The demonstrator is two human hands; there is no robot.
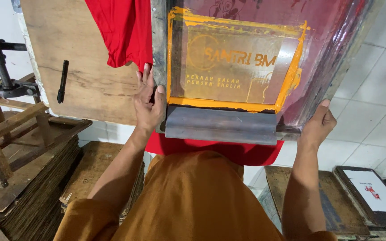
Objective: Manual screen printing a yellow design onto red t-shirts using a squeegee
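1. Head view looks down on one wooden board (81, 67), the largest thing in sight, pale and scuffed, with one red shirt (123, 31) draped over its upper part and showing again as a red strip below the frame, near the person's chest.
2. One printing frame (336, 76) lies over the board and shirt; its mesh is stained dark red, and a rectangle edged in orange ink sits in the middle, holding a pale design.
3. One grey squeegee (221, 125) rests inside the frame along its near edge, just below the orange band, between the two hands.
4. One stack of flat brown boards (36, 178) stands at the lower left, with a wooden rack resting on top of it.
5. One flat dark tray (371, 196) lies at the lower right and carries a single white sheet with a small red mark.
6. Left hand (149, 102) reaches up from a bent forearm and grips the frame's left edge, fingers curled loosely around the rail, fingertips pointing away.
7. Right hand (319, 127) reaches up the same way and clasps the frame's near right corner, thumb raised along the outer side; its fingers are hidden beneath.
8. One black marker (62, 81) lies on the bare board, well left of the left hand.
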